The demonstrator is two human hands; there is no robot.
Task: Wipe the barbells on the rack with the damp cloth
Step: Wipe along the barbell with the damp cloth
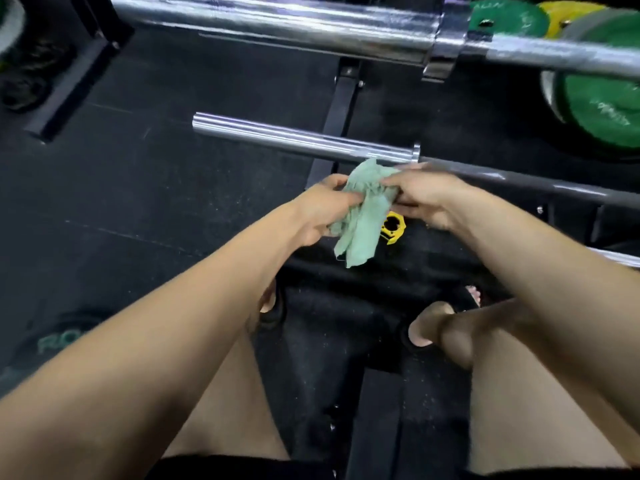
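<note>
A black rubber floor fills my view, with a dark rack rising at centre. Across the far top runs a thick chrome barbell; nearer, a second barbell lies left to right, its sleeve end pointing left. Green plates sit far right. My left hand and right hand are together, both gripping a bunched pale green cloth just near of the second barbell. A small yellow collar lies on the floor beneath. I judge I should refold to a fresh face, then wrap the sleeve and stroke along it. No containers are in view.
</note>
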